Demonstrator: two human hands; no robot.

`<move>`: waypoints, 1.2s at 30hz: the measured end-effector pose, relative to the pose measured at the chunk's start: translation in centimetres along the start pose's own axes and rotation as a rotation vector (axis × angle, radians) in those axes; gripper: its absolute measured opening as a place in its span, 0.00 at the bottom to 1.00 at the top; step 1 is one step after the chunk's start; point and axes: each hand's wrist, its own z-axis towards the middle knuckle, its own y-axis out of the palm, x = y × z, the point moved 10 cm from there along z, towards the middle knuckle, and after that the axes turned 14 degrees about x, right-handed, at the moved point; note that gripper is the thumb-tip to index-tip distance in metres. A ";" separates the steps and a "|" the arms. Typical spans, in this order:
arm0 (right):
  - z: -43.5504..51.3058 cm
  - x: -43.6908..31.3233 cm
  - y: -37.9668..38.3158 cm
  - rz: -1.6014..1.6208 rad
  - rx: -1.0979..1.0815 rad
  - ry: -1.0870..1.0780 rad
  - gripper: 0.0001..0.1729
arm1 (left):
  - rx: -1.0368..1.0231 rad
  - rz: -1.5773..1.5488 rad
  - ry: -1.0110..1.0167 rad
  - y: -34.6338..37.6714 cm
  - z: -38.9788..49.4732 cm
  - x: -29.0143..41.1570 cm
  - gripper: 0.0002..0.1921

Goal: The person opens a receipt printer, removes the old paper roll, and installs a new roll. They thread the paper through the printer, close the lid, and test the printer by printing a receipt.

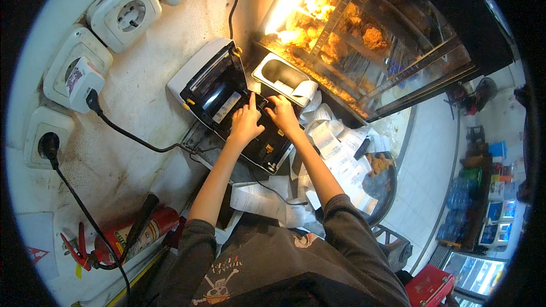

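Before me lies a label or receipt printer [213, 89] with its white lid swung back and its black inside exposed. My left hand [246, 121] is at the inner edge near the hinge, index finger stretched out and thumb apart. Close beside it, my right hand [281, 113] has its fingers bent onto the black inner part; whether they grip anything cannot be told. A metal tray [261, 71] with a curled strip of white paper [305, 89] stands just beyond the printer. Long printed paper strips [341, 149] are heaped to the right of my right forearm.
A lit glass display case [371, 64] with fried food stands at the upper right. Wall sockets [128, 16] and a black power cable [140, 138] are at the left. A red fire extinguisher [145, 232] is at lower left. A round dark pan [381, 187] lies right of the papers.
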 end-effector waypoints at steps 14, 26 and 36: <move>0.7 -0.5 1.1 0.015 -0.075 -0.146 0.12 | 0.056 -0.079 -0.081 1.9 1.4 -0.6 0.16; 1.3 0.2 1.3 0.145 -0.063 -0.296 0.03 | 0.235 -0.237 -0.025 -3.1 3.2 3.7 0.21; -4.9 -0.8 -7.5 0.873 -0.063 0.595 0.23 | 0.109 -0.307 0.043 -6.0 -2.3 7.8 0.20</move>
